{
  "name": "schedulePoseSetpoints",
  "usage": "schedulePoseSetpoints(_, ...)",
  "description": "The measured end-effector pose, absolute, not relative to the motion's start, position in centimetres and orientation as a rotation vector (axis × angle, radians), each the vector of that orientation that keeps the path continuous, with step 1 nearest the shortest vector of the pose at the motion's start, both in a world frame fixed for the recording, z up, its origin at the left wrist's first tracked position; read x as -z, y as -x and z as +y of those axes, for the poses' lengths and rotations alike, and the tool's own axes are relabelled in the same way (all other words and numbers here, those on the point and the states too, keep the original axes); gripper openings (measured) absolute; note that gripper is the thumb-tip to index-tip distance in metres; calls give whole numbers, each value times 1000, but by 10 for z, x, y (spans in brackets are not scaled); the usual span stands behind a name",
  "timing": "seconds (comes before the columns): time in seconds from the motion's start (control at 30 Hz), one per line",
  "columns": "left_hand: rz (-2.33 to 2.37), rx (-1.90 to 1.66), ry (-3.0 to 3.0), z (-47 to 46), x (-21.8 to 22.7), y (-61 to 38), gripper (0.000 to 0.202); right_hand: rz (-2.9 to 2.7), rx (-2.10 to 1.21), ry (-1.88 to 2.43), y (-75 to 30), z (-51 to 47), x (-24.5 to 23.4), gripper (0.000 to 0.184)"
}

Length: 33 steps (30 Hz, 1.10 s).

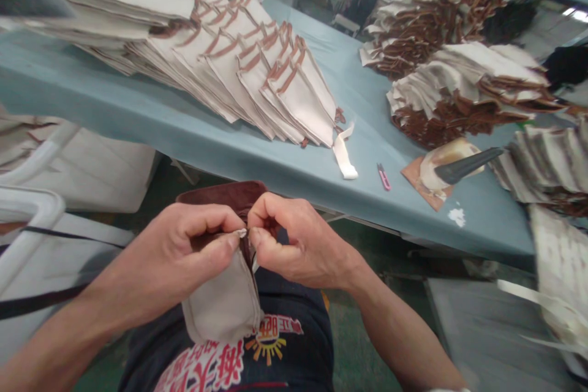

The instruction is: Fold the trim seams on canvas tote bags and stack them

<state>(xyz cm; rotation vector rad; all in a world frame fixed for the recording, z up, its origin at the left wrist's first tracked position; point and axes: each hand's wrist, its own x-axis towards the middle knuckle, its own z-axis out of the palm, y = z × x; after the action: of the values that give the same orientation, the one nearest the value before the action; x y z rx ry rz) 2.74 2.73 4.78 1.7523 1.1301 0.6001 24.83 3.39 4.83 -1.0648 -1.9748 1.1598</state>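
Observation:
Close to my body I hold a sewn white-and-brown fabric piece [223, 303], pouch-like in shape, its pale panel hanging over a dark printed apron [294, 318]. Brown cloth [220, 194] sticks out beyond my hands at its far end. My left hand [197, 251] is closed, thumb and forefinger pinching the piece's upper edge, where a small white bit shows at the fingertips. Right beside it my right hand [294, 236] is closed in a pinch at the same edge; what exactly lies between its fingertips is too small to make out.
A blue-covered table [367, 135] carries overlapping white pieces with brown edging [294, 92], a white strip [342, 156], pink thread snips [383, 177] and a glue-stained pot with a dark handle [443, 165]. Brown-and-white stacks [459, 86] stand right. White bins [101, 165] are at left.

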Motion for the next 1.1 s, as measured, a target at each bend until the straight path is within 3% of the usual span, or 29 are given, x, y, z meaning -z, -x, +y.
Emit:
schedulePoseSetpoints(0.33, 1108, -631, -2049, 33, -55, -23, 37, -2076, -1028, 1100, -247, 35, -43, 7)
schedulePoseSetpoints(0.6, 1173, -543, -1919, 29, -60, -18, 39, -2004, -1070, 1075, -249, 28, -41, 8)
schedulePoseSetpoints(0.73, 1242, -568, -1983, 26, -58, -18, 37, -2042, -838, 1145, -245, 18, -39, 6)
schedulePoseSetpoints(1.1, 1189, -794, -2470, 16, -46, -20, 35, -2145, -181, 1075, -236, 10, -30, 22)
